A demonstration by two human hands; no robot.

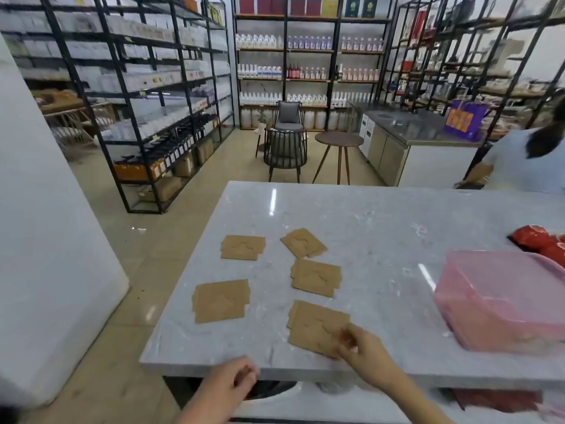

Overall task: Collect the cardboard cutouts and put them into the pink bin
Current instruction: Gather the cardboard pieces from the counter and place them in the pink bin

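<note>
We judge the step in hand to be lifting the first cutout. Our right hand (pixel 362 347) rests on the near right corner of the nearest cardboard cutout (pixel 315 327), fingers curled narrow and pinching at its edge; whether it has left the worktop (pixel 382 228) we cannot tell. To do this well we should get a thumb under the edge, then stack the pieces before carrying. Four more cutouts (pixel 315 277) lie flat beyond and left of that hand. The pink bin (pixel 501 298) sits to its right, well apart. Our left hand (pixel 235 379) hangs loosely curled below the worktop's edge, holding nothing visible.
</note>
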